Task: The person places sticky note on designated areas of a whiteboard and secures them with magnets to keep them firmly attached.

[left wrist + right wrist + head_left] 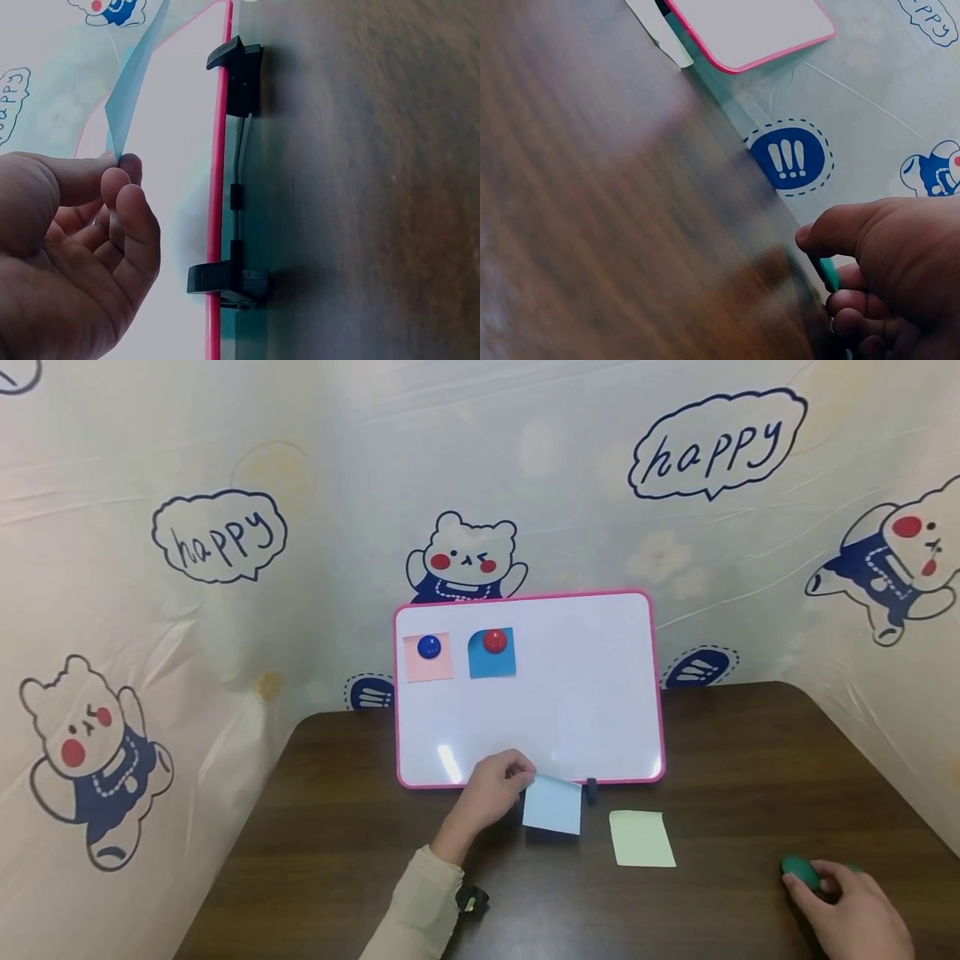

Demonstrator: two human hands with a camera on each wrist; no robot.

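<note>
My left hand pinches the top left corner of a light blue sticky note between thumb and fingertip, just in front of the whiteboard's lower edge. The left wrist view shows that sticky note edge-on, rising from the fingertips. At the table's right, my right hand holds a round green magnet between thumb and fingers. A second bit of green shows behind those fingers, mostly hidden. On the board, a blue magnet sits over a pink note, and a red magnet over a blue note.
A pale green sticky note lies on the dark wooden table between the hands. Black clips grip the board's pink lower rim. Behind the table hangs a printed curtain with bears and "happy" bubbles.
</note>
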